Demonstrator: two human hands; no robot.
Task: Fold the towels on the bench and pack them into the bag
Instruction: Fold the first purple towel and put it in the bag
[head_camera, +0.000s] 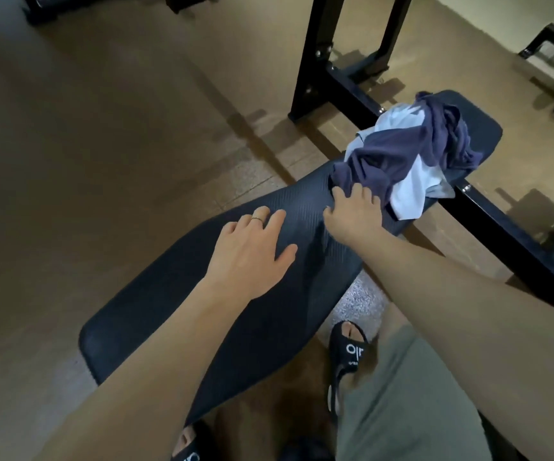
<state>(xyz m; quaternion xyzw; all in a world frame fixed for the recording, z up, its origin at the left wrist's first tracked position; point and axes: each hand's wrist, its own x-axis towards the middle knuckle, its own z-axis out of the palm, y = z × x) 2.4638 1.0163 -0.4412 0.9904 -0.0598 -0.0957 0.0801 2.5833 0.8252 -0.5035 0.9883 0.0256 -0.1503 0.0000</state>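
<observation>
A crumpled heap of towels lies on the far end of the dark padded bench (156, 314): a dark purple-blue towel (392, 158) over a pale blue one (408, 194). My right hand (352, 214) rests on the bench at the heap's near edge, its fingertips touching the dark towel. My left hand (252, 251) lies flat on the bench pad to the left, fingers spread, holding nothing. No bag shows in this view.
A black steel rack frame (332, 51) stands behind the bench, and its floor bar (508, 224) runs to the right. The floor around is brown. My sandalled feet (348, 357) and grey-green shorts are below the bench's near side.
</observation>
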